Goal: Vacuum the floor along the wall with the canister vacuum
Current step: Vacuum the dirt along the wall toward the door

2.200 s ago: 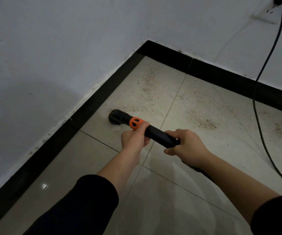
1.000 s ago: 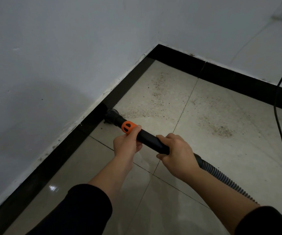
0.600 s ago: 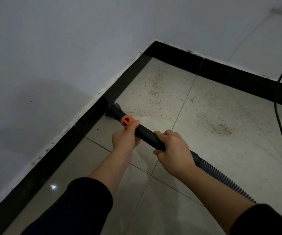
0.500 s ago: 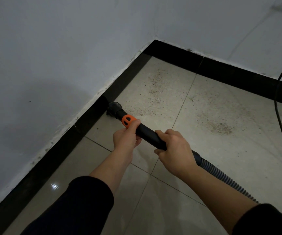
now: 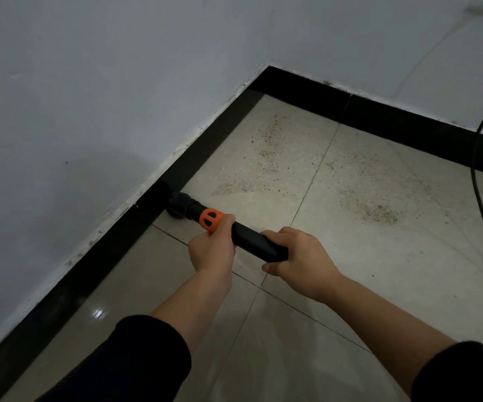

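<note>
**Nozzle at skirting, two-handed hold on wand**

Position: the nozzle (image 5: 177,208) is down on the floor (image 5: 379,280), and its far side looks to be touching the black skirting (image 5: 104,256) at the foot of the left wall (image 5: 89,111). The vacuum wand (image 5: 247,237) slants back and up from it towards the person. The canister is not in view, and the hose is hidden behind the right forearm.

Hold: the left hand (image 5: 212,249) is curled round the wand just behind the orange collar (image 5: 211,218), with the thumb against the collar. The right hand (image 5: 302,256) is wrapped round the wand's rear end, knuckles up. Judgement: the front hand steers and presses the nozzle into the floor-wall edge, while the rear hand sets the angle and drives the stroke. The low slant probably keeps the nozzle mouth flat on the tile.

Materials: the wand is a matt black rigid tube, round in section. The collar is glossy orange with dark slots. The floor tiles are pale, glazed and reflective, divided by thin grout lines (image 5: 313,181). The skirting is glossy black, with rough white paint along its top edge. The wall is matt and scuffed.

Work left: fine brown grit (image 5: 263,158) is scattered ahead towards the corner, with a denser patch (image 5: 379,213) to the right. A black power cord (image 5: 478,184) hangs down the far wall and lies well apart from the nozzle.
</note>
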The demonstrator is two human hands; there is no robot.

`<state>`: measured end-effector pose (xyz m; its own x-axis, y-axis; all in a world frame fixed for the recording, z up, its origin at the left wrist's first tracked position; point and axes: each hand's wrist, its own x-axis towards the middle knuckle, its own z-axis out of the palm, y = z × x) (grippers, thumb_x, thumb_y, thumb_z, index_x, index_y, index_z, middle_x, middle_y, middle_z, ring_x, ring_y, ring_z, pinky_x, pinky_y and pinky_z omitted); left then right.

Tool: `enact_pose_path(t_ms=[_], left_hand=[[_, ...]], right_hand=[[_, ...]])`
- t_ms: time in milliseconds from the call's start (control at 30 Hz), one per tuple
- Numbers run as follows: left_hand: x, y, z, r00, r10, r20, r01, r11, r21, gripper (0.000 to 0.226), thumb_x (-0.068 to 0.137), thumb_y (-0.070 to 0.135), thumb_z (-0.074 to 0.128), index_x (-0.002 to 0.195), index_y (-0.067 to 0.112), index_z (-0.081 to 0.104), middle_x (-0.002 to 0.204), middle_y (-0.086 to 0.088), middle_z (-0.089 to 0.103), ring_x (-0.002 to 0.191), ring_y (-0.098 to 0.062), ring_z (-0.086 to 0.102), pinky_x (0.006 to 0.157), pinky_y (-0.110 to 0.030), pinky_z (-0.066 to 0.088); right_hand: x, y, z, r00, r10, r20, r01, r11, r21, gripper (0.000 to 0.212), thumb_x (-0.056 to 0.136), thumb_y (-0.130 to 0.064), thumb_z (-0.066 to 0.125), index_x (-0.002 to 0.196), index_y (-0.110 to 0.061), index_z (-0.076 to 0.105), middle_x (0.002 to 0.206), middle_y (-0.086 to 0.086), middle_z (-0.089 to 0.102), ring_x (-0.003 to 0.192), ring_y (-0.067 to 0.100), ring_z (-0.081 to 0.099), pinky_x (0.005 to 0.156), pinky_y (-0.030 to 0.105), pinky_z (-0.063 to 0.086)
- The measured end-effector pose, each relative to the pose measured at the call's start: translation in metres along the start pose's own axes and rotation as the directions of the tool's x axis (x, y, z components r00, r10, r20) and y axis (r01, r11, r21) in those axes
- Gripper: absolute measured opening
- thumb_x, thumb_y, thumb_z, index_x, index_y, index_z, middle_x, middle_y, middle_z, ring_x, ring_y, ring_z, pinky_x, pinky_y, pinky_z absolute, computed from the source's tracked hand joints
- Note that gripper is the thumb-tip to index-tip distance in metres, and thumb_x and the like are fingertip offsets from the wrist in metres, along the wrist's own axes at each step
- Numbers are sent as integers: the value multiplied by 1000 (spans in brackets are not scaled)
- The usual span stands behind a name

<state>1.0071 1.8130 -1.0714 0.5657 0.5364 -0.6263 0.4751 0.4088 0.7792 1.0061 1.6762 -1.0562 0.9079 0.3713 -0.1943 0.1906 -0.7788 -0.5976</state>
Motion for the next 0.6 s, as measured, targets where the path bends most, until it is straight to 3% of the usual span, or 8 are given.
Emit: enact_pose_path(t_ms=[400,600], left_hand=[[-8,-3,3,999,3,39,-2,1000,-15,22,79,28,73,74,9,64,72,-7,64,65,-16,58,60,-25,48],[-9,-3,30,996,-2,88,4,1000,-29,23,78,31,73,70,10,67,67,-2,67,69,-16,64,70,-30,52]], right_hand=[[-8,-4,-8,1000,18,-17,-20,996,-91,43,82,-18,70,123,-26,61,94,4,56,89,22,53,78,33,47],[1,-1,-35,993,112,29,-106,983,-148,40,80,-13,68,118,-25,63,93,7,58,86,23,55,74,33,47]])
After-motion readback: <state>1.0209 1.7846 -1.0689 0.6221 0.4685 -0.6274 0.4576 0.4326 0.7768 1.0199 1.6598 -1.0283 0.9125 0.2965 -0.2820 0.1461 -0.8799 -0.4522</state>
